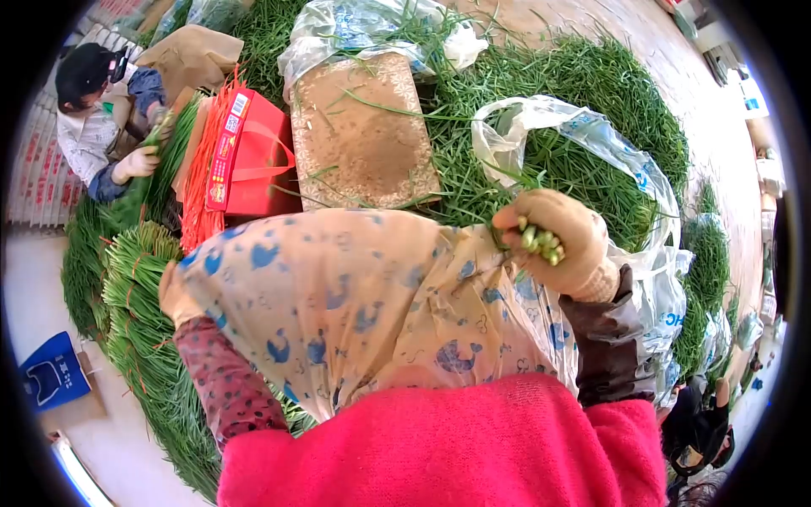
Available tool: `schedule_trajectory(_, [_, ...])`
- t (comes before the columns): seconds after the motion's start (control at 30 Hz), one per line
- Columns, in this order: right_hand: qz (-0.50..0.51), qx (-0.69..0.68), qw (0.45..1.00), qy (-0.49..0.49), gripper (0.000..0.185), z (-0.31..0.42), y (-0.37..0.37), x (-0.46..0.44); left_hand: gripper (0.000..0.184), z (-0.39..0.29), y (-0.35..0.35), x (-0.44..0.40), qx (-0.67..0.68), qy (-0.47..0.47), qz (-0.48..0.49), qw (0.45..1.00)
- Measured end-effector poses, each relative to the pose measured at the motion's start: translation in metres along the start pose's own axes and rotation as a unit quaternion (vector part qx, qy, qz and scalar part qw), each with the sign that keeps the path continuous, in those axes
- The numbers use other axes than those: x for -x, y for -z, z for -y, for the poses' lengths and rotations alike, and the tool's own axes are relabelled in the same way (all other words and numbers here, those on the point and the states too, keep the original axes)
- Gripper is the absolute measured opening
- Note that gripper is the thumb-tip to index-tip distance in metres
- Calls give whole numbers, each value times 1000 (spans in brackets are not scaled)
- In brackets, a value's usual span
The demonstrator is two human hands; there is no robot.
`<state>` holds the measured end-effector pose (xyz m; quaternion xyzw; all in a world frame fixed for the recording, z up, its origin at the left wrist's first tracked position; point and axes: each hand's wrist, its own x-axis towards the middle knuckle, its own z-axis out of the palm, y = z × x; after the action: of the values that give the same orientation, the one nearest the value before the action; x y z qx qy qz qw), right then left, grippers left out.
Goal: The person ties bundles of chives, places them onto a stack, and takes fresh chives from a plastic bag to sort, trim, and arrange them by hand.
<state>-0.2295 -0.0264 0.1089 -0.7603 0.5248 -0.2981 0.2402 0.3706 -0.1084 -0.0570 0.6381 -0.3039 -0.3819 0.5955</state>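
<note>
While the left hand grasps the left edge of a translucent plastic sheet printed with blue whales, the right hand, in a beige knit glove, is clenched around a small bunch of green stalks, their pale cut ends poking out of the fist. The sheet spreads between the two hands in front of the red sweater, overlapping the near edge of a tan slab; whether the right hand also grips the sheet I cannot tell. The bunch sits beyond the slab's near right corner.

A few loose leaves lie on the slab. Along its left edge stands a red carton, with orange-red strips draped down its far side. A clear plastic bag lies at the slab's far edge, while off the right edge spreads a heap of long green leaves, a second clear bag crumpled across it. Tied green bundles are stacked near the left hand. Beyond the carton, a co-worker with gloved hands holds more greens.
</note>
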Motion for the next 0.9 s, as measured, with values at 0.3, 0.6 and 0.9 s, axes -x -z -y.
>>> schedule_trajectory(0.3, [252,63,964,-62,30,-50,-110,-25,34,-60,-74,57,-843,75,73,528])
schedule_trajectory(0.6, [272,-119,955,23,27,-45,-126,-48,58,101,-104,26,-277,206,243,907])
schedule_trajectory(0.9, [-327,-415,848,48,28,-38,-35,-127,23,142,-38,96,-523,73,143,837])
